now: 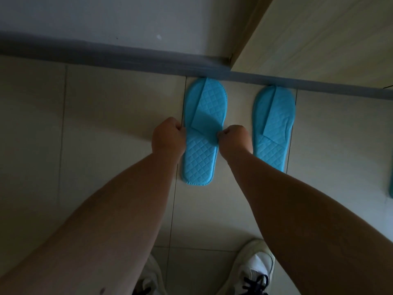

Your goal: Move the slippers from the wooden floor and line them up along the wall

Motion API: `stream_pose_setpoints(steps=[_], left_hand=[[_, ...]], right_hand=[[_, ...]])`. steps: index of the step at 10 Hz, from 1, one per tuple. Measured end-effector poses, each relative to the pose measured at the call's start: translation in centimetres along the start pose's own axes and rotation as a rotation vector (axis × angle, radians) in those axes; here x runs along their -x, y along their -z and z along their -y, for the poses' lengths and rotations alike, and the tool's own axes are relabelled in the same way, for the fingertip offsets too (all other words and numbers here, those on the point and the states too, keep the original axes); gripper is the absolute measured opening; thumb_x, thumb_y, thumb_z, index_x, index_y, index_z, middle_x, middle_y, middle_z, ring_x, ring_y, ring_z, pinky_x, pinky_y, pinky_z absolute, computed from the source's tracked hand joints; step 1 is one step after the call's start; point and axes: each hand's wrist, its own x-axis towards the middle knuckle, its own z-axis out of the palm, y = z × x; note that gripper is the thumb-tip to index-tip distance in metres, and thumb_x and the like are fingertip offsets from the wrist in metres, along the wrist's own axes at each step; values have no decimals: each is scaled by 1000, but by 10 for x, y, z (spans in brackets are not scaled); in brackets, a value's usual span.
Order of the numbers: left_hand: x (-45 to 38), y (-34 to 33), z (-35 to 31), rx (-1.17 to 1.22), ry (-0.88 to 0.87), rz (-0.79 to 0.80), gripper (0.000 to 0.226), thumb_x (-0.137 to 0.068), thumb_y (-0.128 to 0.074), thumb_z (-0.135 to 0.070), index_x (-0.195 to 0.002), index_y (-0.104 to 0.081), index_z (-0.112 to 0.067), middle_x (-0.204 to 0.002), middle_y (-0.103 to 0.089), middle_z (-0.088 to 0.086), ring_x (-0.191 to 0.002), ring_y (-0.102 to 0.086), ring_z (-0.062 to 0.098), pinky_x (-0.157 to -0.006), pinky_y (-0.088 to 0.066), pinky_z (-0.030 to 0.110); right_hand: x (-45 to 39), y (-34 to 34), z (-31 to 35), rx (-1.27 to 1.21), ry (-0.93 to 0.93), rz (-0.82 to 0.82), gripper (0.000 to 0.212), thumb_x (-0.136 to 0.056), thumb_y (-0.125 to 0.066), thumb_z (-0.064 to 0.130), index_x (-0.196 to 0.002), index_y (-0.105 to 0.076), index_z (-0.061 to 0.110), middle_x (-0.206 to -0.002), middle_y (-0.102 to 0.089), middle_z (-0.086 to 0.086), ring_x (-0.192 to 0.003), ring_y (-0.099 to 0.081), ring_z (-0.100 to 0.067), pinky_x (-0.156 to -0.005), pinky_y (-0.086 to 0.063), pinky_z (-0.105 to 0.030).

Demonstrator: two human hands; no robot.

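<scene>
Two flat blue quilted slippers lie on the pale tiled floor with their toes against the grey baseboard (136,58). The left slipper (204,103) is held at its middle from both sides. My left hand (169,136) pinches its left edge and my right hand (235,139) pinches its right edge, where the strap meets the sole. The right slipper (274,118) rests alone, about a hand's width to the right, partly behind my right forearm. A sliver of another blue slipper (390,184) shows at the right frame edge.
A pale wooden cabinet side (319,39) stands at the upper right, meeting the white wall (106,15). My two white sneakers (253,269) stand on the tiles at the bottom. Bare tiled floor (95,124) spreads to the left of the slippers.
</scene>
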Motion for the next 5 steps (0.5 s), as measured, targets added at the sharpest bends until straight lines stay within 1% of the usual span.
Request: stream_pose_setpoints(steps=[1, 2, 3, 4, 5], left_hand=[[-1, 0, 0, 2, -13, 2, 18, -92, -55, -21, -101, -66, -9, -101, -70, 10, -93, -64, 27, -78, -49, 33], [-1, 1, -1, -2, -10, 9, 19, -93, -55, -21, -103, -66, -9, -103, -70, 11, -95, -65, 27, -78, -50, 32], [-3, -1, -3, -13, -17, 6, 20, -93, -53, -18, -106, -66, -9, -105, -70, 11, -96, -65, 27, -76, -47, 31], [2, 3, -5, -6, -24, 39, 21, -93, -52, -17, -107, -65, -9, -105, -69, 10, -95, -64, 26, -76, -47, 31], [4, 12, -7, -4, -15, 21, 21, -95, -51, -19, -107, -63, -8, -105, -68, 10, -86, -59, 22, -72, -45, 30]], right_hand=[[0, -2, 0, 26, 1, -5, 14, -90, -56, 22, -81, -65, 15, -65, -57, -1, -73, -62, -26, -87, -54, -48], [2, -2, 1, 37, -6, -16, 15, -91, -56, 23, -83, -65, 15, -67, -58, -1, -75, -63, -26, -88, -53, -48], [0, -3, 0, 43, 3, -7, 14, -91, -55, 22, -82, -63, 14, -67, -57, -1, -73, -62, -25, -83, -54, -44], [2, 2, -1, 69, 18, 21, 15, -91, -54, 21, -82, -63, 12, -67, -57, -2, -62, -57, -20, -54, -45, -28], [8, 13, 0, 79, 42, 6, 21, -91, -54, 27, -82, -63, 10, -70, -59, -3, -57, -54, -16, -46, -33, -23]])
